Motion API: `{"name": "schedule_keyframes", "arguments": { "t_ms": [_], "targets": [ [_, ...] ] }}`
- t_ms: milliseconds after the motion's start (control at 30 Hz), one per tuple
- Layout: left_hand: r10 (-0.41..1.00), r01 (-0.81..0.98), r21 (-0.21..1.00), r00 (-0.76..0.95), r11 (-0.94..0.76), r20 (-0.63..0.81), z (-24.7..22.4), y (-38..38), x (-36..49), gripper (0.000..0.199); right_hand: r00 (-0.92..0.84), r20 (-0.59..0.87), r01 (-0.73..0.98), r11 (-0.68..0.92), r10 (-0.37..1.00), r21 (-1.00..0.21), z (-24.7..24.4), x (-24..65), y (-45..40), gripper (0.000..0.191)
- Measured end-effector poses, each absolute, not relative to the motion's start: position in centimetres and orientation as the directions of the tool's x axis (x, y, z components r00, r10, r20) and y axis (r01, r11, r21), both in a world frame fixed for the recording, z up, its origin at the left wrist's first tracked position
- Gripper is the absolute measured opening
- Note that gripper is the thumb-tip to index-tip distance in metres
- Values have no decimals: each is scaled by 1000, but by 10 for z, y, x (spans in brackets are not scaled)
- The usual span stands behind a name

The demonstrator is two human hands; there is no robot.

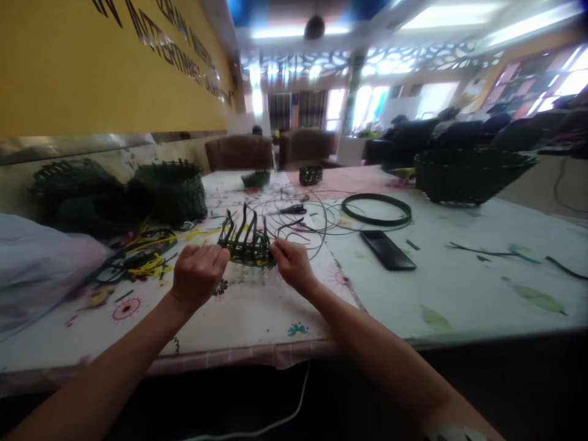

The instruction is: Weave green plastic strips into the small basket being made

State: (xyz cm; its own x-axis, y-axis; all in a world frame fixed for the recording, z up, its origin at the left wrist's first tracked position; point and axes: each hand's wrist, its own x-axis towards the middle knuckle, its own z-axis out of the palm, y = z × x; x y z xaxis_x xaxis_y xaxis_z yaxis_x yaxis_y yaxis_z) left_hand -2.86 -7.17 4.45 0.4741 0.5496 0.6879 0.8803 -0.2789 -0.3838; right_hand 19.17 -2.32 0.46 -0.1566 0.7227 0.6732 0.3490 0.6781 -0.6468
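Quickly: L hand point(198, 277) & R hand point(293, 265) hold dark-green woven strip piece point(243, 250) over printed tablecloth point(250, 312), fingers pinched narrow on its ends.

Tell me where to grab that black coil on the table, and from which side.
Pinch the coil's near rim from above, coming in on the right hand's side. It lies flat as a closed ring; loose black strands tangle off its left side, so coming from there risks snagging them.
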Motion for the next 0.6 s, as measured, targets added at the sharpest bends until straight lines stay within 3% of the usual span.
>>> {"name": "schedule_keyframes", "arguments": {
  "t_ms": [133,300,433,600],
  "targets": [
    [498,948,-298,313,-112,809,29,-78,-18,26,-153,680,350,683,717,-642,6,192,-24,36],
    [481,974,112,-5,-195,877,14,-82,-3,14,-155,683,355,685,714,-636,6,192,-26,36],
    [488,892,343,-169,-293,856,9,-82,5,14,-147,684,362,682,715,-635,6,192,-25,36],
    [536,715,638,-433,-285,725,8,-81,14,13,-152,686,358,687,711,-632,6,192,-25,36]
  ]
}}
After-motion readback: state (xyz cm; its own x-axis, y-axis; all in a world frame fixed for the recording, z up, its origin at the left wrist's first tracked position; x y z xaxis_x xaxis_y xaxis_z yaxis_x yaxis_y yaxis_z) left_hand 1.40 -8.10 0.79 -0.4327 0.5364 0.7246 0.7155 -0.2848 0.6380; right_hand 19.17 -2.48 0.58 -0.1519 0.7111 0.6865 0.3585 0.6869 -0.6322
